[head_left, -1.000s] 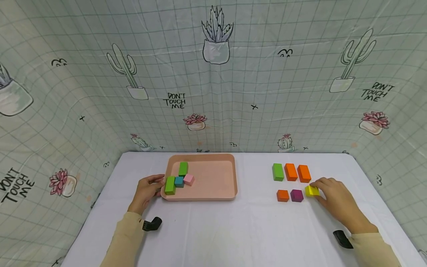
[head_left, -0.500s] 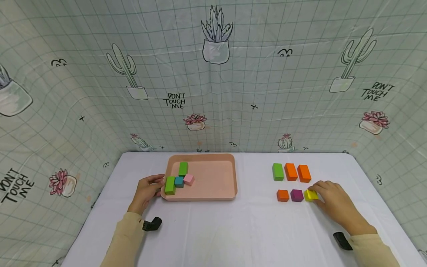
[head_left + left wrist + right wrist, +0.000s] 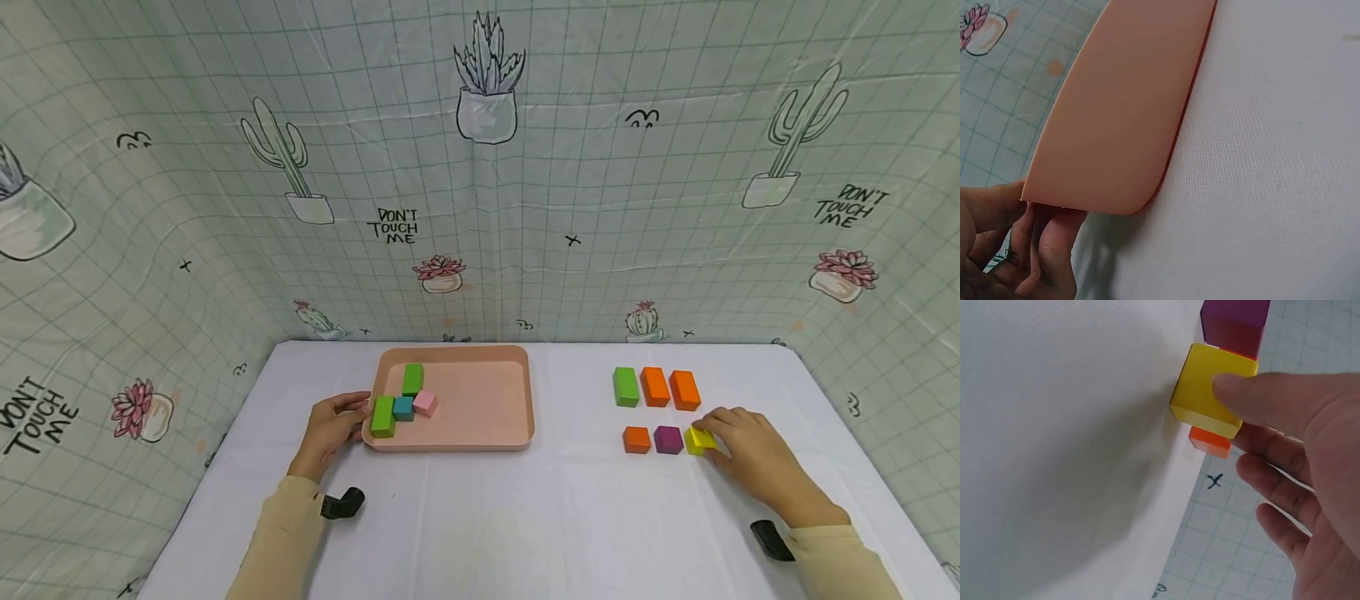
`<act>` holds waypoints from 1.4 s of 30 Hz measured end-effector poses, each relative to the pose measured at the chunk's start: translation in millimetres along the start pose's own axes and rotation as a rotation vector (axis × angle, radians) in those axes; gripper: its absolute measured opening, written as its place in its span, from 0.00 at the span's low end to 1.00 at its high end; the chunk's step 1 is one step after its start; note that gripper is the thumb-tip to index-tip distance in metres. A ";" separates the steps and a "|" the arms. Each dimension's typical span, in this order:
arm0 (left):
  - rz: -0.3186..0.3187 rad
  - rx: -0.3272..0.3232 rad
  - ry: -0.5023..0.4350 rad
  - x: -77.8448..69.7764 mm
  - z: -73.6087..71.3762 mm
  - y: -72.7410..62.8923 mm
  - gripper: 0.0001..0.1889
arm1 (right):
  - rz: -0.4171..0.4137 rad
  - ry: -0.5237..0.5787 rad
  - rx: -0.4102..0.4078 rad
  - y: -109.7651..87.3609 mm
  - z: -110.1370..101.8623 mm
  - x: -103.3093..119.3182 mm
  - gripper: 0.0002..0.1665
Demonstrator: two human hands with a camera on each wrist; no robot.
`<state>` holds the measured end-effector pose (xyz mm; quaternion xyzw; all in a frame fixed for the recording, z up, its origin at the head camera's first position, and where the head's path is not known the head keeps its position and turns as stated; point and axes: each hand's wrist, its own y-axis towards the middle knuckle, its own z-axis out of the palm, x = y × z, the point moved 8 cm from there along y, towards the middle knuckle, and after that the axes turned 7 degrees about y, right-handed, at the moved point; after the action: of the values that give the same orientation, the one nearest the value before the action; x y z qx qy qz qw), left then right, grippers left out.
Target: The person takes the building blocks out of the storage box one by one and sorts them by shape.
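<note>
My right hand [image 3: 753, 454] pinches a yellow cube [image 3: 699, 441] at the right end of a short row, with a purple cube [image 3: 668, 440] right beside it. In the right wrist view the thumb lies on the face of the yellow cube [image 3: 1210, 390], and the other fingers reach behind it. At the left, my left hand [image 3: 330, 429] grips the left edge of a pink tray [image 3: 480, 400]. The left wrist view shows its thumb at the rim of the tray [image 3: 1116, 125] and fingers below. Inside the tray lie two green blocks [image 3: 382, 417], a teal cube [image 3: 402, 408] and a pink cube [image 3: 425, 403].
An orange cube [image 3: 637, 440] ends the front row on the left. Behind that row lie a green block [image 3: 626, 387] and two orange blocks [image 3: 655, 387]. A patterned cloth [image 3: 555, 192] hangs around the back and sides of the white table [image 3: 525, 525].
My right hand has shifted the yellow cube slightly to the left and nearer me, closer to the purple cube. The left hand and the tray have stayed in place.
</note>
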<state>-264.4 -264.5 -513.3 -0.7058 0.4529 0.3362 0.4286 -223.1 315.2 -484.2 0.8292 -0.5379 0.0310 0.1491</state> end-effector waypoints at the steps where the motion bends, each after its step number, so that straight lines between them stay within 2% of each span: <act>1: 0.000 0.000 -0.002 0.1 0.2 0.1 0.20 | -0.001 -0.002 -0.001 0.4 -0.6 0.1 0.24; 8: -0.004 0.001 -0.005 1.2 0.8 2.5 0.20 | -0.031 0.005 -0.046 6.4 -13.4 7.4 0.26; 15: -0.011 -0.001 0.000 2.0 1.4 3.3 0.20 | -0.065 0.022 -0.090 20.1 -27.1 34.1 0.26; 22: -0.014 -0.004 0.007 2.6 2.0 1.8 0.20 | -0.213 0.083 -0.209 36.0 -32.7 69.9 0.25; 31: -0.016 -0.011 0.004 3.4 2.6 2.2 0.20 | -0.365 0.100 -0.278 57.4 -24.1 113.5 0.27; 34: -0.014 -0.013 0.003 3.2 2.4 2.3 0.20 | -0.393 0.084 -0.274 64.8 -17.5 126.5 0.26; 42: -0.015 -0.020 0.012 4.4 1.1 3.5 0.20 | -0.373 0.084 -0.161 85.4 1.7 158.8 0.23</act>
<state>-266.2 -265.9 -518.6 -0.7152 0.4468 0.3333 0.4216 -233.7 142.4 -433.9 0.8978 -0.3690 -0.0060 0.2404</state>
